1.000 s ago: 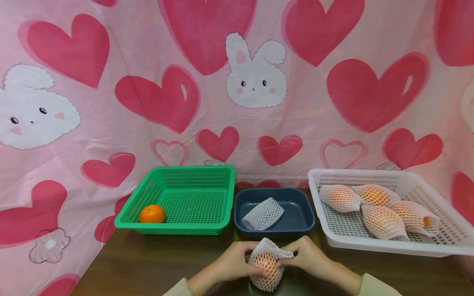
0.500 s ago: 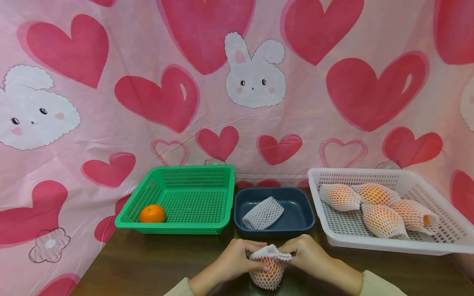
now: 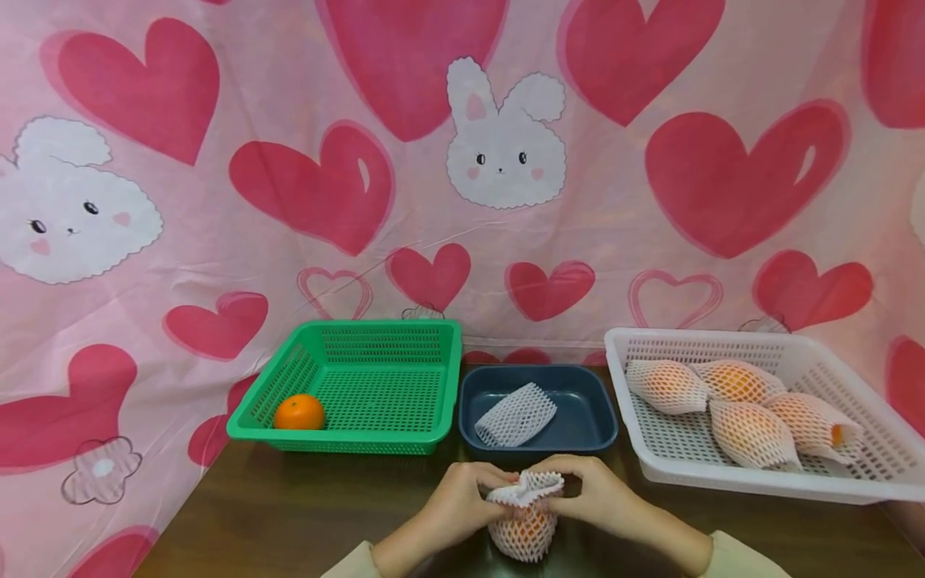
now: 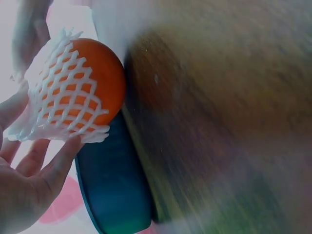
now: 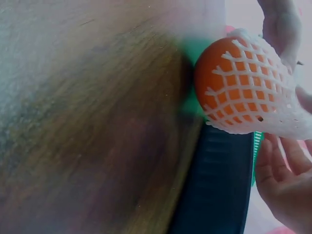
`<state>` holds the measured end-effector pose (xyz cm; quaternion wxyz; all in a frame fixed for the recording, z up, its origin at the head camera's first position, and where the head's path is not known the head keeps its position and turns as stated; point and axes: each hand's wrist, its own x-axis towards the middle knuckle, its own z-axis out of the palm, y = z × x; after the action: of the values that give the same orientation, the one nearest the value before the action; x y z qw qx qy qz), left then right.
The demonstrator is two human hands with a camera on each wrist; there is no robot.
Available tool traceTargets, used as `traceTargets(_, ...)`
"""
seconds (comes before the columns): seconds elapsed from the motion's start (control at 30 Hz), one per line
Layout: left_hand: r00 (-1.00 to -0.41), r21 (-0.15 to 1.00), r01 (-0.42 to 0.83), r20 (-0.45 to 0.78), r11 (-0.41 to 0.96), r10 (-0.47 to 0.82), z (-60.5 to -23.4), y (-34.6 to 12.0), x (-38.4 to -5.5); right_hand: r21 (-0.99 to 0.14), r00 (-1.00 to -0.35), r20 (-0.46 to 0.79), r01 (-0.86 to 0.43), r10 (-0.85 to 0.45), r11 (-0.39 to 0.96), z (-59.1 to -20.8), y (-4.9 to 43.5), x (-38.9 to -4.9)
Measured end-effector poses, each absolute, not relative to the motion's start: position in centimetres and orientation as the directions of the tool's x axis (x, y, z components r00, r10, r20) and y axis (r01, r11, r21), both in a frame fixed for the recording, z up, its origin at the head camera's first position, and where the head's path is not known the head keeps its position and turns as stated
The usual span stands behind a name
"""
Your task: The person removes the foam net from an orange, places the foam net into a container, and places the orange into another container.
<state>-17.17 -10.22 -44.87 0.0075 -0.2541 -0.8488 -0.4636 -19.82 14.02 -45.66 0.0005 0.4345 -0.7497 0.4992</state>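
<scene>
An orange [image 4: 109, 73] sits in a white foam fruit net [image 3: 522, 539] near the table's front, below the blue tray in the head view. Its lower end shows bare in both wrist views. From the left, my left hand [image 3: 457, 502] holds the net near its gathered upper rim, thumb in front. My right hand [image 3: 603, 499] pinches the right side of that rim between thumb and fingers. The net's upper part is bunched and folded above the fruit. In the right wrist view, the right hand's fingers [image 5: 273, 165] lie along the loose end of the net.
Behind the hands stands a dark blue tray [image 3: 610, 417] with a loose foam net [image 3: 516, 416] in it. The green basket [image 3: 390, 385] at left holds a bare orange [image 3: 299, 412]. A white basket [image 3: 723, 478] at right holds several net-wrapped oranges [image 3: 751, 433].
The net's peaked top has folded down over the orange and now stands bunched at the rim. My right hand's fingers have shifted up and inward on it. The left hand keeps its hold.
</scene>
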Motion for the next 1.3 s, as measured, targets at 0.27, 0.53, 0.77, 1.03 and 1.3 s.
traceTargets(0.27, -0.861, 0.787, 0.472, 0.317, 0.397, 0.397, -44.7, -10.2, -16.8, -0.751, -0.638, 0.366, -0.632, -0.677, 0.189, -46.4, 13.9, -19.5)
traceTargets(0.53, -0.849, 0.750, 0.517, 0.387, 0.412, 0.361, -44.7, -9.8, -16.4, -0.753, -0.659, 0.451, -0.643, -0.602, 0.140, -46.9, 13.5, -19.4)
traceTargets(0.77, -0.844, 0.739, 0.529, 0.408, 0.417, 0.347, -44.7, -9.7, -16.6, -0.654, -0.621, 0.580, -0.741, -0.526, 0.154, -47.1, 13.2, -19.2)
traceTargets(1.03, -0.887, 0.811, 0.381, 0.186, 0.444, 0.423, -44.7, -10.5, -17.1, -0.795, -0.759, 0.452, -0.581, -0.469, 0.173, -47.0, 13.4, -19.3)
traceTargets(1.3, -0.889, 0.821, 0.376, 0.189, 0.429, 0.418, -44.4, -10.8, -17.3, -0.911, -0.785, 0.349, -0.413, -0.511, 0.013, -46.9, 13.3, -19.4)
